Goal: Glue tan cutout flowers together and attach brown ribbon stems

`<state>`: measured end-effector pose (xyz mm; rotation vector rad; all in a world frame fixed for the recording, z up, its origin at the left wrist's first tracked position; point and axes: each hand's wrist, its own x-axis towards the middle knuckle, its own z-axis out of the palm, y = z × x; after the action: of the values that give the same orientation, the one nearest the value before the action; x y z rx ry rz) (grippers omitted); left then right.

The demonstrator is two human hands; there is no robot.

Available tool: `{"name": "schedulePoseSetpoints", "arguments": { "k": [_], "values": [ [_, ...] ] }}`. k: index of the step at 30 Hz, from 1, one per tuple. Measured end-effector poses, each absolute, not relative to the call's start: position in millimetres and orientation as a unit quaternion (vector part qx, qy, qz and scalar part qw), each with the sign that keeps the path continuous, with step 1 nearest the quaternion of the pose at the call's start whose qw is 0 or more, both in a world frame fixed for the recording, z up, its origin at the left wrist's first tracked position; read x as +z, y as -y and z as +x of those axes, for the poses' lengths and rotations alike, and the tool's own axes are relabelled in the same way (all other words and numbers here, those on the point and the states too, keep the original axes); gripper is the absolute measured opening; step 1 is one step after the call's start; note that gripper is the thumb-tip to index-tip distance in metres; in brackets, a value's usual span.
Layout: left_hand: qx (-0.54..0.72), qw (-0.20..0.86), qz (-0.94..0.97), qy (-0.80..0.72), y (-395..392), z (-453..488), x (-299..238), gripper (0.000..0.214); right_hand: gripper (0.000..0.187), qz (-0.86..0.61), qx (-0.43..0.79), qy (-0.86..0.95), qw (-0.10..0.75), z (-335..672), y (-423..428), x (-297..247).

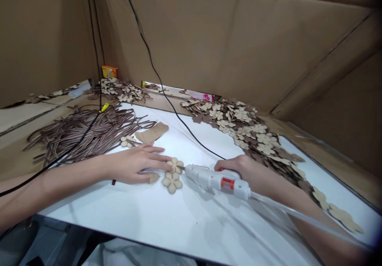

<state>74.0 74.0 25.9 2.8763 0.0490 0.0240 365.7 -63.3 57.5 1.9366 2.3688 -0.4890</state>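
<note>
We are working inside folded corrugated cardboard walls around a white tabletop, black cables hanging down in front.

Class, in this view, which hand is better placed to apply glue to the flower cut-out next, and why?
Probably the right hand: it grips the white hot glue gun, whose nozzle points at the flower cut-out. The left hand rests its fingers on that cut-out, so it suits holding it steady.

Legible text: none. Markings, too small or blurred to read: red rectangular label on white plastic hot glue gun; small orange box; pink-printed white packaging.
</note>
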Motion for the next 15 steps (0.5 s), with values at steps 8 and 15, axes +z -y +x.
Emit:
{"name": "schedulePoseSetpoints", "arguments": {
  "k": [8,15],
  "values": [
    [0.006,0.133,0.991,-0.020,-74,73,26,0.047,0.025,0.582,-0.020,-0.813,0.029,380,69,60],
    [0.085,0.082,0.993,0.005,-74,72,21,0.040,0.028,0.642,0.001,-0.759,-0.109,410,67,56]
  ]
}}
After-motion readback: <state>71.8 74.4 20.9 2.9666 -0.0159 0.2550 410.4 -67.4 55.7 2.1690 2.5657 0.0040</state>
